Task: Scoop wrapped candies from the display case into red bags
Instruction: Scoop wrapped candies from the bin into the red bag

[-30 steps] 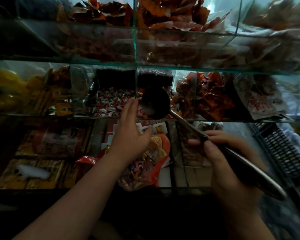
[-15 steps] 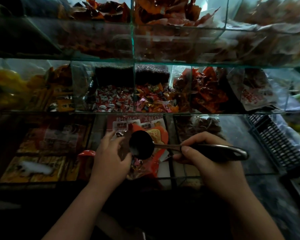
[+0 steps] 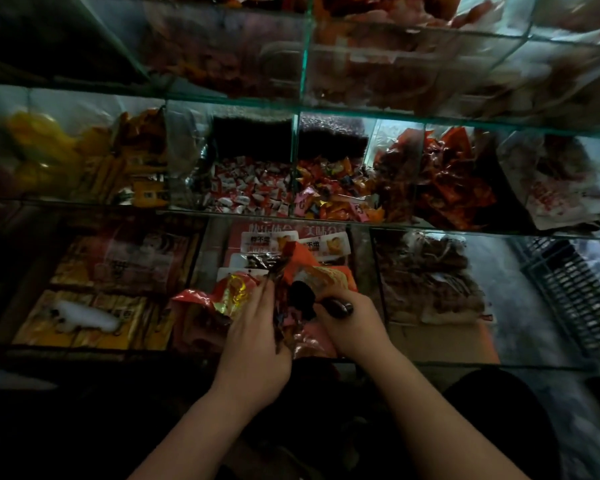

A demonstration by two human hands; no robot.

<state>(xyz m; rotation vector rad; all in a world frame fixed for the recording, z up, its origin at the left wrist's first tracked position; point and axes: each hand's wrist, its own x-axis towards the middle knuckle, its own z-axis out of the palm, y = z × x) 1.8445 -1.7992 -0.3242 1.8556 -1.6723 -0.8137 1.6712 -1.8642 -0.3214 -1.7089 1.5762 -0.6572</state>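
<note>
A crinkled red bag [image 3: 229, 296] with gold print lies on the glass front of the display case [image 3: 430, 230], low in the middle. My left hand [image 3: 257, 337] holds its mouth at the left side. My right hand [image 3: 354, 327] grips the dark handle of a metal scoop [image 3: 302, 299], whose bowl is tipped down into the bag opening. Red-and-white wrapped candies [image 3: 250, 192] fill a middle-shelf compartment, with mixed orange and pink candies [image 3: 333, 195] in the compartment to their right.
Glass dividers split the shelves into bins. Yellow packets [image 3: 132, 161] sit at left, dark red snack packs [image 3: 454, 181] at right, flat boxed goods [image 3: 118, 268] below left, brown dried goods [image 3: 426, 275] below right. A black plastic crate [image 3: 575, 292] stands at far right.
The scoop came down from the candy compartment to the bag and now tips into it. My left hand dropped from the shelf to the bag's mouth.
</note>
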